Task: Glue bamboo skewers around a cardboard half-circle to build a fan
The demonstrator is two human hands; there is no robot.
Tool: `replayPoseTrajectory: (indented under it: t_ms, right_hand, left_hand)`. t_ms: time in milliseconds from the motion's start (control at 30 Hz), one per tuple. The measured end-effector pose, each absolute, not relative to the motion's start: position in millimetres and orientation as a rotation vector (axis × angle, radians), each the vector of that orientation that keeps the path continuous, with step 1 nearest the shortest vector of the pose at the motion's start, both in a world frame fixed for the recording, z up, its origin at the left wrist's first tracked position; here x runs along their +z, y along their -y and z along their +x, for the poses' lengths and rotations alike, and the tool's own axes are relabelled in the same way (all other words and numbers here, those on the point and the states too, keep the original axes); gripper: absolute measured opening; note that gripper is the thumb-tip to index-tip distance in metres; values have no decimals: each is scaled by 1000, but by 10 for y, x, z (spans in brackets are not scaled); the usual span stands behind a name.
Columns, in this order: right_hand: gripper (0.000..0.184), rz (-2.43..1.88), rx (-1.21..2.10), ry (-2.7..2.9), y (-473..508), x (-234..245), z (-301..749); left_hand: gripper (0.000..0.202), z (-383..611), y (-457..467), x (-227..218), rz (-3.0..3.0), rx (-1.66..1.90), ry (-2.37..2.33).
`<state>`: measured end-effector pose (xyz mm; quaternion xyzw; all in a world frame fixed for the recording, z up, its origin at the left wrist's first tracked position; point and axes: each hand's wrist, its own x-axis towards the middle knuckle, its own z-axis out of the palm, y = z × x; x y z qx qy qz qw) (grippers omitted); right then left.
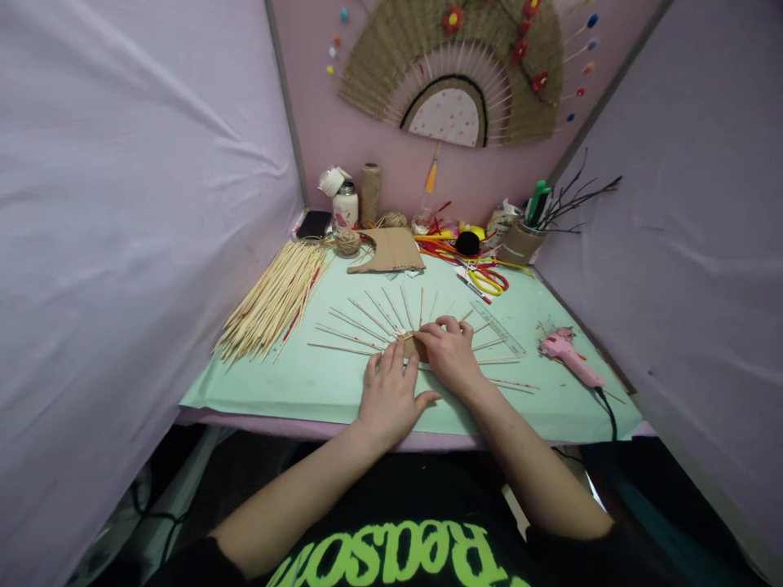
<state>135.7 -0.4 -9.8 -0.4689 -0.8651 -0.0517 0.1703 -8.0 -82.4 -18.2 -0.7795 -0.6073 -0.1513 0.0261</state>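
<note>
Thin wooden sticks (365, 310) fan outward from a small brown cardboard piece (417, 349) on the table. My left hand (391, 390) lies with its fingers stretched flat over the left side of that cardboard and the nearest stick ends, thumb apart. My right hand (451, 352) bends its fingers at the cardboard's upper edge, thumb and fingertips drawn together. What those fingertips grip is too small to make out. Both hands hide part of the cardboard and several sticks. A clear ruler (498, 328) lies just right of my right hand, across some sticks.
A pile of sticks (278, 297) lies left; a pink glue gun (572, 357) with a cord lies right. Behind are cut cardboard (391, 249), twine (348, 242), yellow-and-red scissors (486, 281), a bottle (346, 208) and a pen holder (521, 243). A decorated fan (385, 73) hangs on the back wall.
</note>
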Motion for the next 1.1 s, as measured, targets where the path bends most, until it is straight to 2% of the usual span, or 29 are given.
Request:
replayPoseTrajectory:
  t_ms: [1100]
  right_hand:
    - [25, -1411, -146, 2455, -31, -123, 1351]
  left_hand:
    - [70, -82, 823, -209, -2384, -459, 1862]
